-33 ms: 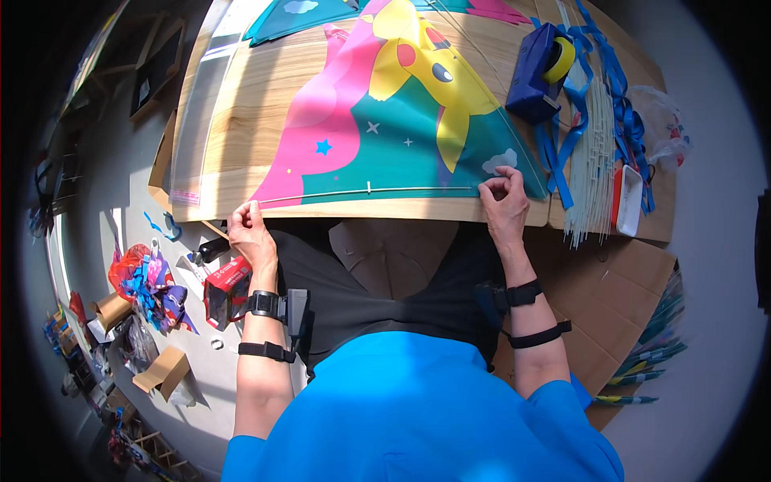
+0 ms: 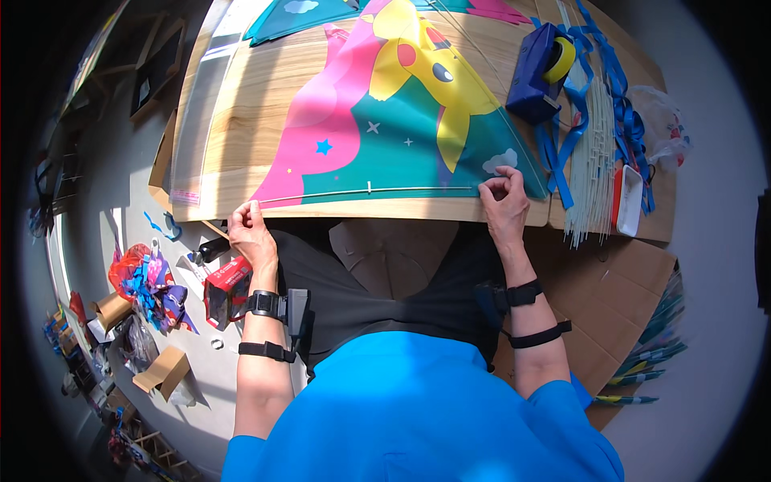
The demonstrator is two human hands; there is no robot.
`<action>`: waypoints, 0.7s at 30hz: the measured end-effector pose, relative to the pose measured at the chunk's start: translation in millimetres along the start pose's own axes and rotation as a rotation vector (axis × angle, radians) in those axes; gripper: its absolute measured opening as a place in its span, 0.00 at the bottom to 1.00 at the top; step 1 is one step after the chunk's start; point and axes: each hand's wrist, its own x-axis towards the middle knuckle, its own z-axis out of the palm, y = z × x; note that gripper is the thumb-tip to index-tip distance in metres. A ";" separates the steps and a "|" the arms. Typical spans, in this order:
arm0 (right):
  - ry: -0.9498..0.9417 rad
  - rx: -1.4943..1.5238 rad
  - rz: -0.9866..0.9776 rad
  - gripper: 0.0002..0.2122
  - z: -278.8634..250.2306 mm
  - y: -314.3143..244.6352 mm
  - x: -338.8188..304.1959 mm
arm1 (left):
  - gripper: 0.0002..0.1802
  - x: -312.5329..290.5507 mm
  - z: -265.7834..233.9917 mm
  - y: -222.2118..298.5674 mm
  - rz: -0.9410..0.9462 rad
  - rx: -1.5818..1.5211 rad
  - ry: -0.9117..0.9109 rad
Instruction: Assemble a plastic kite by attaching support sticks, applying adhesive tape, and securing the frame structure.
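A triangular printed kite (image 2: 393, 153) lies on the wooden table, pink on its left and teal on its right, with a yellow cartoon figure. Along its near edge runs a thin white rod (image 2: 418, 189) with a small crosspiece near the middle. My left hand (image 2: 251, 233) is closed, thumb and finger pinching the kite's near left corner, where the rod ends. Toward the near right corner, my right hand (image 2: 506, 209) pinches the rod between thumb and forefinger; its other fingers are curled. The fingertips partly hide what they grip.
On the table's right stand a blue tape dispenser (image 2: 533, 76), blue ribbons (image 2: 569, 193), a bundle of thin white rods (image 2: 593, 153) and a red-and-white tray (image 2: 630, 201). More folded fabric (image 2: 289, 20) lies at the far edge. Cardboard (image 2: 602, 297) and boxes (image 2: 165, 371) sit below the table.
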 end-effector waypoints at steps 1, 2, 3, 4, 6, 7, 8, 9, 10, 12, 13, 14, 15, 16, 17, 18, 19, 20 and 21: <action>-0.001 -0.010 -0.006 0.17 0.2 -0.8 -0.2 | 0.10 -0.4 0.1 -0.1 -0.005 0.006 -0.002; 0.001 -0.016 -0.005 0.17 1.3 -0.8 -0.3 | 0.09 -0.1 -0.3 0.1 -0.008 0.013 -0.002; 0.004 -0.021 -0.005 0.17 1.4 0.2 -0.2 | 0.09 0.1 -0.3 0.5 -0.012 0.020 -0.003; 0.005 -0.026 -0.004 0.18 1.1 1.0 0.0 | 0.09 -0.4 0.4 0.6 -0.010 0.019 -0.002; 0.006 -0.029 -0.013 0.17 1.6 1.6 0.3 | 0.09 -0.3 0.6 1.5 -0.005 0.023 0.003; 0.005 -0.030 -0.018 0.17 1.4 1.9 0.7 | 0.08 -0.5 1.0 2.7 -0.015 0.018 0.003; 0.006 -0.031 -0.018 0.17 1.7 2.4 0.7 | 0.08 -0.3 0.9 3.5 -0.015 0.012 0.003; 0.006 -0.031 -0.017 0.17 2.0 3.0 0.9 | 0.08 0.2 1.2 1.7 -0.020 0.001 0.004; 0.005 -0.032 -0.017 0.17 2.1 3.2 1.0 | 0.08 0.5 1.5 0.0 -0.025 -0.011 0.005; -0.001 -0.042 -0.011 0.17 2.3 1.7 0.6 | 0.08 1.0 0.5 2.7 -0.065 -0.022 -0.009; -0.003 -0.052 -0.014 0.17 0.8 2.7 0.8 | 0.08 -1.0 1.9 4.0 -0.064 -0.034 -0.008; -0.009 -0.048 -0.014 0.18 1.6 2.3 0.6 | 0.08 -0.4 -0.3 5.8 -0.055 -0.035 -0.001; -0.014 -0.046 -0.011 0.18 2.0 2.4 0.6 | 0.07 -0.1 -0.1 4.7 -0.051 -0.048 0.007; -0.018 -0.041 0.004 0.18 1.3 1.4 0.2 | 0.08 -1.2 0.9 4.4 -0.061 -0.059 0.010; -0.018 -0.056 -0.009 0.18 -0.5 1.5 0.0 | 0.08 -1.1 1.1 5.5 -0.059 -0.067 0.009; -0.018 -0.072 -0.024 0.18 -1.5 2.7 0.3 | 0.08 -1.3 1.3 4.0 -0.058 -0.075 0.012; -0.024 -0.072 -0.021 0.18 -0.4 2.8 -0.1 | 0.08 0.3 0.8 -1.9 -0.060 -0.080 0.015; -0.023 -0.088 -0.019 0.18 -3.2 2.7 0.3 | 0.08 -1.0 4.3 -3.8 -0.069 -0.097 0.010; -0.018 -0.095 -0.021 0.18 -3.3 1.6 -0.1 | 0.08 -1.3 5.1 -5.0 -0.078 -0.108 0.014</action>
